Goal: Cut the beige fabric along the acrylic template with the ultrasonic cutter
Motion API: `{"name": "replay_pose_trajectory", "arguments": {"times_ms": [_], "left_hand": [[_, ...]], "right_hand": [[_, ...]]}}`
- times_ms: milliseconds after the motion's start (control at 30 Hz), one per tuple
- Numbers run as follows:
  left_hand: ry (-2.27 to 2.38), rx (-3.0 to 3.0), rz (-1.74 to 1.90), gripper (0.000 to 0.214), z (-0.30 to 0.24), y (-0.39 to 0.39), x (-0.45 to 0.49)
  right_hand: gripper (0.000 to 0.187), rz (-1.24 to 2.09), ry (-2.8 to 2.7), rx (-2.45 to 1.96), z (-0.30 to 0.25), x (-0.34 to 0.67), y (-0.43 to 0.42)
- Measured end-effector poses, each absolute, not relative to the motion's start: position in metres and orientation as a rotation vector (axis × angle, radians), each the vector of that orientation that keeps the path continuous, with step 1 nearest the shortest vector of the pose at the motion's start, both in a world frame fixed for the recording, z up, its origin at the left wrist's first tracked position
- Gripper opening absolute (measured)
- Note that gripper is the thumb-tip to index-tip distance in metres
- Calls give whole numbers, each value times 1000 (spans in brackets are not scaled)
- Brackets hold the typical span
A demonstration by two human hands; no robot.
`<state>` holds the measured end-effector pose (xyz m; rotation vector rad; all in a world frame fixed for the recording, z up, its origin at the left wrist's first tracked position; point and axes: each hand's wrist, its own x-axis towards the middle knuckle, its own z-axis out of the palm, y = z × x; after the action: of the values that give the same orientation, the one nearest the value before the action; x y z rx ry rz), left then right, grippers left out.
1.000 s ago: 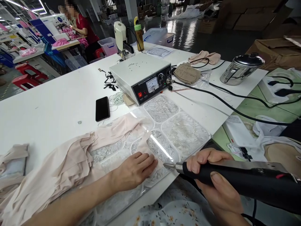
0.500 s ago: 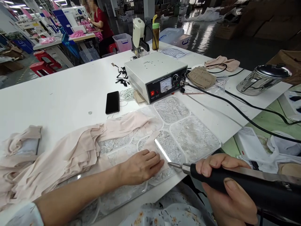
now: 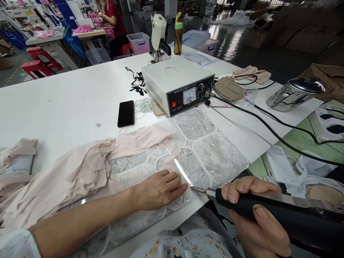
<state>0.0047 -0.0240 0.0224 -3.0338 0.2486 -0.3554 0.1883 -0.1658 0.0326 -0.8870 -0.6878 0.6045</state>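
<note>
My left hand rests on a thin pale pink fabric piece, fingers bent and pressed together on it; part of the fabric is hidden beneath. Under both lies a clear-topped board with a mottled, rounded pattern. In my right hand is a handheld ultrasonic welder with a black body. Its narrow metal tip points left, close beside my left fingertips and the lower end of a bright straight strip. Whether the tip touches the fabric I cannot tell. Layered pink fabric spreads left of my hand.
Beyond the board stand a white control box and a black phone. A black cable crosses the right side. A metal pot sits near the table's right edge. A person in red works farther back.
The view has shifted slightly, so most things sit a little farther left and higher. Both hands keep nearly the same pose, with the tool's tip still close to my left fingers.
</note>
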Motion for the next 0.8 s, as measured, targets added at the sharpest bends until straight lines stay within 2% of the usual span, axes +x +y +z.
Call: {"name": "replay_pose_trajectory", "arguments": {"times_ms": [800], "left_hand": [[229, -3014, -399, 20, 22, -25, 4]], "right_hand": [[12, 638, -711, -875, 34, 187, -154]]}}
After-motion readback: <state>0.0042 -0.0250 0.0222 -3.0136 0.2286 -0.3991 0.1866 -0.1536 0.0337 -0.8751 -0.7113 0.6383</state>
